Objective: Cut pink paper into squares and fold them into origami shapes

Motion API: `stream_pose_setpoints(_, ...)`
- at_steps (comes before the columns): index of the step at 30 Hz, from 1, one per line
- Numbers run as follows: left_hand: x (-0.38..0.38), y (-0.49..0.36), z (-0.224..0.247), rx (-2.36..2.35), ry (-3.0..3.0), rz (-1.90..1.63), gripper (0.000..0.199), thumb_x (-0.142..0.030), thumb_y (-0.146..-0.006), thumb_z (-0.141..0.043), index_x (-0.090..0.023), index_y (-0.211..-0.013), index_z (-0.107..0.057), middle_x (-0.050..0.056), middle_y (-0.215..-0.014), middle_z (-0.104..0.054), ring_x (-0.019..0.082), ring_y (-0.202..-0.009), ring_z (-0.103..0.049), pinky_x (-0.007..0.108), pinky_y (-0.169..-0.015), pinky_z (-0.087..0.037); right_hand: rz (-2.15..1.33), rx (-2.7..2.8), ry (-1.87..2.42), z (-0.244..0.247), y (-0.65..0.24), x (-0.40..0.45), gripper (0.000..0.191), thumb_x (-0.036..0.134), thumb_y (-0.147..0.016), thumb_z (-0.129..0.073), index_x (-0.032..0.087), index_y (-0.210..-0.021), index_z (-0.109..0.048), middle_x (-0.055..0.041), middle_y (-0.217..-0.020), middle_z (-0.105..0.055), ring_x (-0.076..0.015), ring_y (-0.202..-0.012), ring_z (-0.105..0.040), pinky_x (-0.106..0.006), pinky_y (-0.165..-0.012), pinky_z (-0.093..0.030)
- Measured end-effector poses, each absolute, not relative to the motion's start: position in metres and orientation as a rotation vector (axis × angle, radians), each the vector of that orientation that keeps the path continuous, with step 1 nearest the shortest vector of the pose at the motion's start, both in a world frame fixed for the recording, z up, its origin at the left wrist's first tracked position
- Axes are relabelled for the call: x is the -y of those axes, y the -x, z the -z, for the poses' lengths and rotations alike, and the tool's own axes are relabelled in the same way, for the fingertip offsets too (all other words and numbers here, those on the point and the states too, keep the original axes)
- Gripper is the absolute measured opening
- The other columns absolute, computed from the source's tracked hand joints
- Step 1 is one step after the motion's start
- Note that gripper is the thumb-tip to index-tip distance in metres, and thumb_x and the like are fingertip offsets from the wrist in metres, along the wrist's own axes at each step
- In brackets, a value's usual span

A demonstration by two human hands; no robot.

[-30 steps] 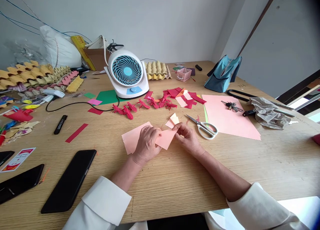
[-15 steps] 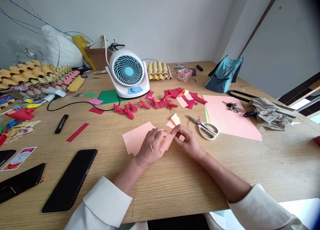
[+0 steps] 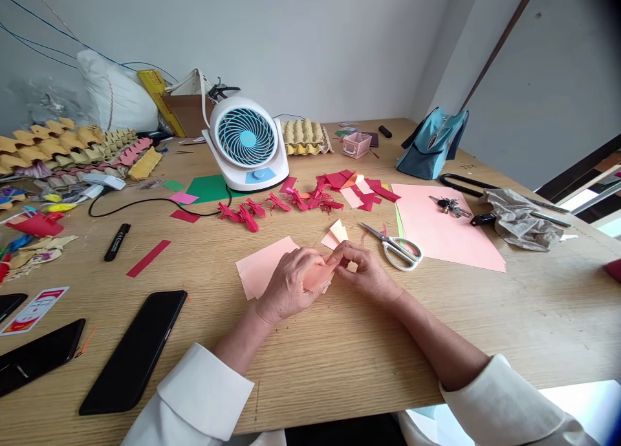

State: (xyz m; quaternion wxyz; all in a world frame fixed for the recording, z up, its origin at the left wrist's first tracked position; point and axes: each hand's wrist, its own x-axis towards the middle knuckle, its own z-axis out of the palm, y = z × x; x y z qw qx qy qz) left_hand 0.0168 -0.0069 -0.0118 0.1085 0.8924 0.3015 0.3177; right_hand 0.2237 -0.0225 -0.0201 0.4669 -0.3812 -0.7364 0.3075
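A small piece of pale pink paper (image 3: pixel 316 277) is gripped between my two hands above the table. My left hand (image 3: pixel 290 279) is closed on its left side, with the thumb along the lower edge. The fingertips of my right hand (image 3: pixel 361 269) pinch its upper right corner. Partly under my left hand lie more sheets of pink paper (image 3: pixel 259 265). Just beyond the hands is a little folded paper piece (image 3: pixel 336 234) in pink and cream. White-handled scissors (image 3: pixel 402 251) lie to the right, blades pointing away to the left.
Behind the hands runs a row of red folded paper shapes (image 3: pixel 276 203), with a white fan (image 3: pixel 248 142) beyond. At right are a large pink sheet (image 3: pixel 441 233) with keys and a blue bag (image 3: pixel 433 145). Phones (image 3: pixel 133 352) and a black marker (image 3: pixel 117 242) lie left.
The held paper now bows more between my hands, and my left thumb has come into view along its lower edge. My right fingers still pinch the corner. The view has shifted slightly.
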Motion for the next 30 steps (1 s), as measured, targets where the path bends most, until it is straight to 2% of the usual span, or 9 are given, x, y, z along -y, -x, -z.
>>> stream_pose_setpoints(11,0.006,-0.015,0.013,-0.887,-2.433,-1.018,0.01,-0.031,-0.091,-0.053,-0.021,-0.094,-0.056,0.008,-0.108,-0.063,0.022,-0.106,-0.058,0.038,-0.092,-0.045,-0.856,1.744,1.018,0.016,-0.222,0.028,0.008,0.022,-0.086,-0.06,0.018,-0.086,-0.066,-0.0044,-0.086,-0.062,-0.012,-0.067,-0.054,-0.026,-0.063,-0.045)
stream_pose_setpoints(19,0.005,-0.016,0.014,-0.883,-2.319,-1.105,0.003,-0.023,-0.09,-0.054,-0.021,-0.089,-0.056,0.008,-0.103,-0.063,0.021,-0.103,-0.059,0.036,-0.09,-0.047,-1.052,1.597,1.064,0.026,-0.226,0.028,0.021,0.039,-0.086,-0.064,0.018,-0.088,-0.064,-0.0012,-0.076,-0.062,-0.013,-0.067,-0.053,-0.025,-0.062,-0.041)
stream_pose_setpoints(30,0.0,-0.014,0.014,-0.923,-2.332,-1.131,0.002,-0.021,-0.089,-0.054,-0.02,-0.088,-0.055,0.008,-0.099,-0.064,0.021,-0.099,-0.06,0.036,-0.087,-0.048,-1.05,1.602,1.093,0.022,-0.23,0.025,0.021,0.038,-0.085,-0.065,0.018,-0.082,-0.064,-0.001,-0.073,-0.061,-0.0129,-0.066,-0.051,-0.025,-0.062,-0.04)
